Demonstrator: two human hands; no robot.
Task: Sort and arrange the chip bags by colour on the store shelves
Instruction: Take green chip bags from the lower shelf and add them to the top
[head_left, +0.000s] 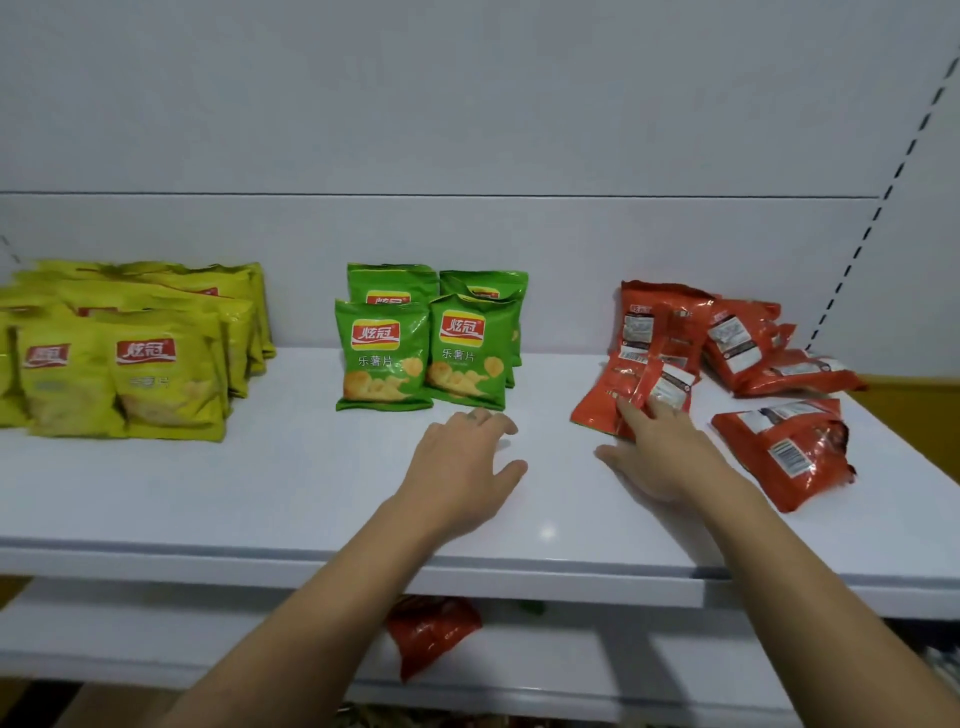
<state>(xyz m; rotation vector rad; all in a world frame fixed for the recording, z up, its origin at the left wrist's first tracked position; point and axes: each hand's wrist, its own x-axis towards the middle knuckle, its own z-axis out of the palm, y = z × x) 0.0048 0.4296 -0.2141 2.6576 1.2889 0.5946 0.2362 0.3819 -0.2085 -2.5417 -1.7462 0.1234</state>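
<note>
- Red foil chip bag (605, 392): judged light, air-puffed and slippery, with fragile contents. Take hold at a crimped end seam.
- Location: right section of the white metal shelf (260, 493), back label up.
- Right hand (660, 457): fingers straight and spread, tips touching the bag's near edge, gripping nothing.
- Left hand (467, 457): relaxed and spread, empty, just before the green foil chip bags (384, 353).

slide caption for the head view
Yellow foil chip bags, green bags and red bags grouped on a white shelf; right hand touches a red bag, left hand open.
</note>
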